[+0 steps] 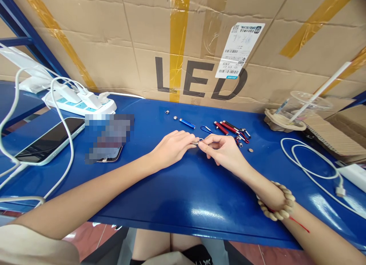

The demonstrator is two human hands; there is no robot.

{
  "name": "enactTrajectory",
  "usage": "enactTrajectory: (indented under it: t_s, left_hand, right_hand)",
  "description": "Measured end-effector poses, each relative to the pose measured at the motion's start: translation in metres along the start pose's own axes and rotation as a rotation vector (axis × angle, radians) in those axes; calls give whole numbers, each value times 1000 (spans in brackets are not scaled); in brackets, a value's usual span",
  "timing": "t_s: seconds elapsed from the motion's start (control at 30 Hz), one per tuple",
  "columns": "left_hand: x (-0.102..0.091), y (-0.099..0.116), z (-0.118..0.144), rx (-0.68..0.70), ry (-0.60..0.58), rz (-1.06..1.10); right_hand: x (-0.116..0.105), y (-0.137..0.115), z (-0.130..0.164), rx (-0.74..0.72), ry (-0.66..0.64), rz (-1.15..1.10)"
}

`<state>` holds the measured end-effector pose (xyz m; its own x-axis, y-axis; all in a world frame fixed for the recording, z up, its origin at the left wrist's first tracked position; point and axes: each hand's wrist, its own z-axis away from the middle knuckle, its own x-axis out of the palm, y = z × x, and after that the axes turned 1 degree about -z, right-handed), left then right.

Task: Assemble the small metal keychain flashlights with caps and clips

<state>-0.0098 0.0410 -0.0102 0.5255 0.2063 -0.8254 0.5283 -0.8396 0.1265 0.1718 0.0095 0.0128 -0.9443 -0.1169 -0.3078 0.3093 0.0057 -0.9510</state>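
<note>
Slim metal piece (195, 143) sits between your left hand (175, 147) and right hand (224, 149), its long axis running nine to three o'clock. Both pinch it, equally near; a blue tube (187, 123) lies at eleven o'clock from it.

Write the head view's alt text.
A left hand and right hand meet at a small silvery metal piece over a glossy blue table; slim red tubes and a blue tube lie before a brown cardboard box printed LED.
</note>
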Motion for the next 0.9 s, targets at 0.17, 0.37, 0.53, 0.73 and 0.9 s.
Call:
enactTrajectory:
  t_s: [0.17,0.37,0.53,0.73,0.9]
  left_hand:
    - [0,0,0,-14,-4,12]
    - [0,0,0,-24,-5,24]
    - [-2,1,-1,-15,10,24]
    - [-2,2,-1,-33,4,48]
    - [-3,3,-2,-56,-19,94]
  right_hand:
    - [-1,1,0,4,0,5]
    - [-1,1,-1,10,-1,-5]
    - [0,1,-1,15,-9,-19]
    - [-1,1,0,18,-1,-26]
    - [-2,1,-1,4,2,-25]
